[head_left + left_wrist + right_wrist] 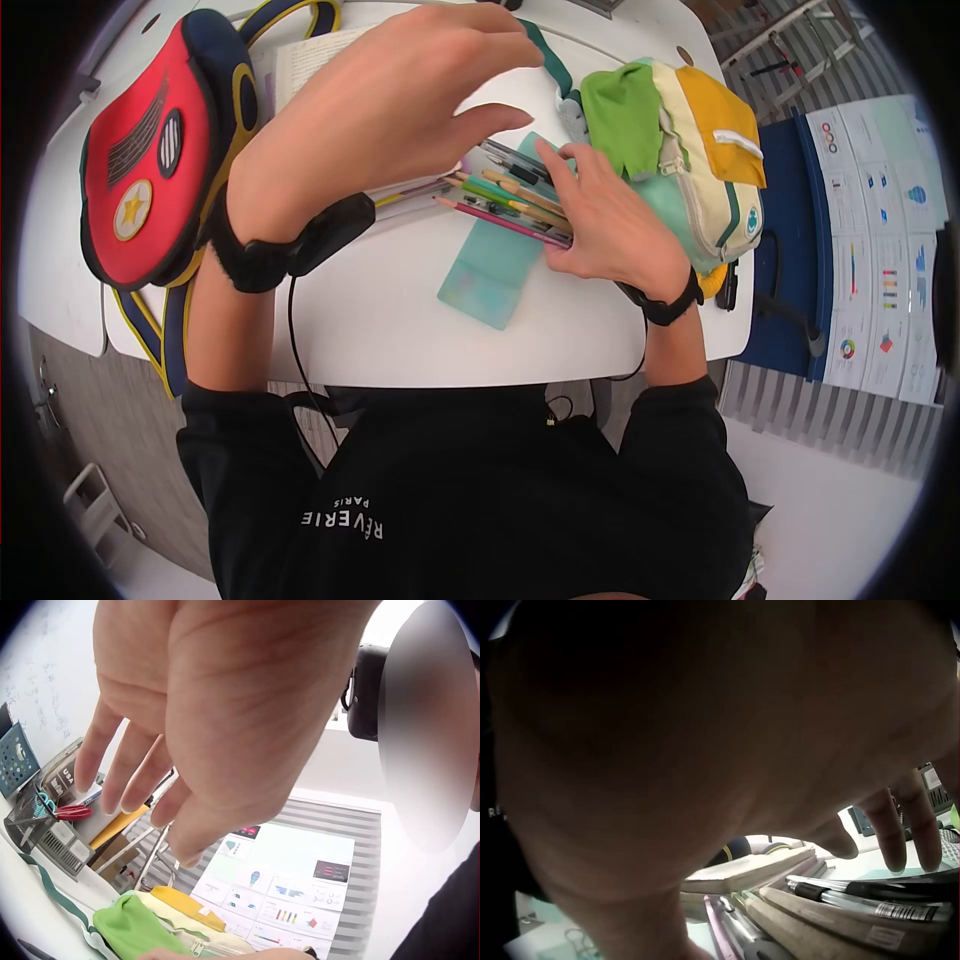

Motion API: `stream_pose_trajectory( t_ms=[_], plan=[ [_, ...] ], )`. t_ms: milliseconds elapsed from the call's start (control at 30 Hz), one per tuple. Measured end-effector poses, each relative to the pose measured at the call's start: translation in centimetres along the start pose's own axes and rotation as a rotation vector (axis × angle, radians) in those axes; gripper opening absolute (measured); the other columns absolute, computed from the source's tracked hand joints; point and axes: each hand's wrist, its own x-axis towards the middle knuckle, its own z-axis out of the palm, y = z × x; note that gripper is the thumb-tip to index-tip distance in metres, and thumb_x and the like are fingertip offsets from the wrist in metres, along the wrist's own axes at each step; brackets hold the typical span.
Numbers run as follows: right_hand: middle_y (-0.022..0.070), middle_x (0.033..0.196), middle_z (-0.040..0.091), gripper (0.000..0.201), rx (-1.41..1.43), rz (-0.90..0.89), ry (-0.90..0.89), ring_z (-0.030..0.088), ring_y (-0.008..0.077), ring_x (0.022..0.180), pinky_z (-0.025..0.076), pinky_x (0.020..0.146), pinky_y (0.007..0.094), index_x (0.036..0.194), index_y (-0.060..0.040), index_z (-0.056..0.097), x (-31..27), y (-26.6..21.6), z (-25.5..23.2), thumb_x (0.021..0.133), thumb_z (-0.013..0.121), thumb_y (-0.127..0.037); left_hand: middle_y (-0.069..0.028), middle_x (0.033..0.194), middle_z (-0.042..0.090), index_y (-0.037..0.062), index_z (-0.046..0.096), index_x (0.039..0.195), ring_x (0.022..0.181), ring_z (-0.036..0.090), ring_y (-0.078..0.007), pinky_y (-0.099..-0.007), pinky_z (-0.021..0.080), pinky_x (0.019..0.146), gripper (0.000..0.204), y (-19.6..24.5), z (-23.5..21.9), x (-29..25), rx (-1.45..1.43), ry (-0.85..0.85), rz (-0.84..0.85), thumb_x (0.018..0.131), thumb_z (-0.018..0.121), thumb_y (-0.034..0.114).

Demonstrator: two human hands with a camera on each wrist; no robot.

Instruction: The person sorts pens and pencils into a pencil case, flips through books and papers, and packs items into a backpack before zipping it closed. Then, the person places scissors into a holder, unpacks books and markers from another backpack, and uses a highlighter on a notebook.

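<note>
Several pens and pencils lie in a loose bundle over a flat teal piece on the white table. Over their right end is the right hand, thumb on the near side and fingers on the far side. Pens sit below that palm in the right wrist view, with the fingers fairly straight and spread beyond them. The left hand hovers above the table, left of the bundle, its fingers loosely bent and holding nothing visible. From the left wrist view, the same hand hangs with relaxed fingers.
A red and navy bag stands at the left, an open book behind the left hand. A green, cream and yellow bag is at the right. Wires hang from both wrists. A mesh holder with scissors stands farther back.
</note>
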Motion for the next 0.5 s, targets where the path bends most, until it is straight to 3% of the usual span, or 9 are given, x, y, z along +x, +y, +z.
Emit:
stream_pose_trajectory(
  t_ms=[100, 167, 300, 367, 500],
  plan=[
    [0.0241, 0.120, 0.046, 0.090, -0.009, -0.005, -0.022, 0.049, 0.0403, 0.113, 0.044, 0.100, 0.0416, 0.146, 0.0033, 0.031, 0.6, 0.1, 0.3, 0.067, 0.072, -0.010, -0.0148, 0.118, 0.067, 0.0035, 0.067, 0.113, 0.102, 0.065, -0.0357, -0.0386, 0.053, 0.088, 0.035, 0.1, 0.2, -0.6, 0.020, 0.054, -0.002, 0.082, 0.077, 0.016],
    [0.0212, 0.106, 0.047, 0.078, -0.091, -0.044, 0.031, 0.052, 0.0352, 0.100, 0.048, 0.089, 0.0425, 0.141, 0.0096, 0.037, 0.7, 0.5, 1.0, 0.070, 0.066, -0.002, -0.0147, 0.118, 0.067, 0.0034, 0.068, 0.113, 0.101, 0.065, -0.0352, -0.0388, 0.053, 0.087, 0.035, 0.2, 0.3, -0.6, 0.001, 0.055, -0.020, 0.081, 0.078, 0.016],
    [0.0194, 0.103, 0.047, 0.073, -0.175, -0.034, 0.042, 0.055, 0.0346, 0.092, 0.049, 0.081, 0.0426, 0.140, 0.0075, 0.039, 1.1, 1.0, 2.2, 0.071, 0.062, 0.005, -0.0148, 0.118, 0.067, 0.0034, 0.068, 0.112, 0.100, 0.066, -0.0349, -0.0391, 0.054, 0.086, 0.035, -0.2, 0.0, -0.5, -0.042, 0.028, -0.031, 0.081, 0.078, 0.016],
    [0.0168, 0.102, 0.049, 0.065, -0.217, -0.010, 0.096, 0.059, 0.0346, 0.088, 0.050, 0.074, 0.0442, 0.135, 0.0043, 0.044, 1.1, 1.1, 2.5, 0.072, 0.060, 0.008, -0.0249, 0.109, 0.064, -0.0058, 0.063, 0.107, 0.096, 0.064, -0.0416, -0.0422, 0.052, 0.083, 0.031, -0.8, -0.7, 0.0, -0.217, -0.090, -0.016, 0.083, 0.071, 0.014],
    [0.0157, 0.098, 0.052, 0.055, -0.178, -0.020, 0.152, 0.060, 0.0358, 0.087, 0.050, 0.071, 0.0460, 0.127, 0.0014, 0.046, 1.2, 1.8, 2.4, 0.074, 0.059, 0.007, -0.0259, 0.110, 0.064, -0.0074, 0.063, 0.107, 0.097, 0.064, -0.0406, -0.0412, 0.052, 0.084, 0.033, 0.1, -1.1, 0.1, -0.189, -0.118, -0.056, 0.084, 0.071, 0.015]
  ],
)
